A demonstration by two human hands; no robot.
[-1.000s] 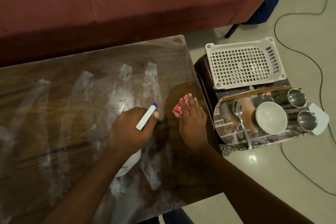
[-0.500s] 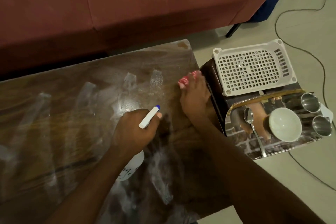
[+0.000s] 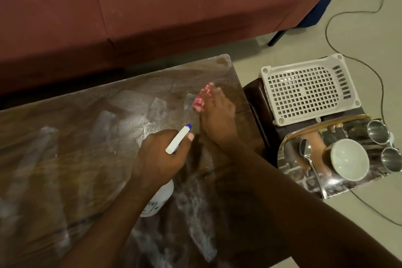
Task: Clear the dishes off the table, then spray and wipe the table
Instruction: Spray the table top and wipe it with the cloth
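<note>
Table (image 3: 65, 159): brown wood-grain top, streaked with white foam.
Cloth (image 3: 201, 99): red-and-white, under the right hand (image 3: 217, 119) near the far right corner.
Spray bottle (image 3: 161, 198): white, blue-tipped, tilted, gripped by the left hand (image 3: 161, 154).
Dishes: white bowl (image 3: 349, 159), spoon (image 3: 305, 152) and 2 steel cups (image 3: 378, 132) on a mirrored tray (image 3: 304, 183) beyond the right edge.

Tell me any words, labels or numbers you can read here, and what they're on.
"ER": the end of a boxed word on the bottle label; the rest is hidden.
Smaller print beside it: too small to read.
Nothing else in view shows any text.
</note>
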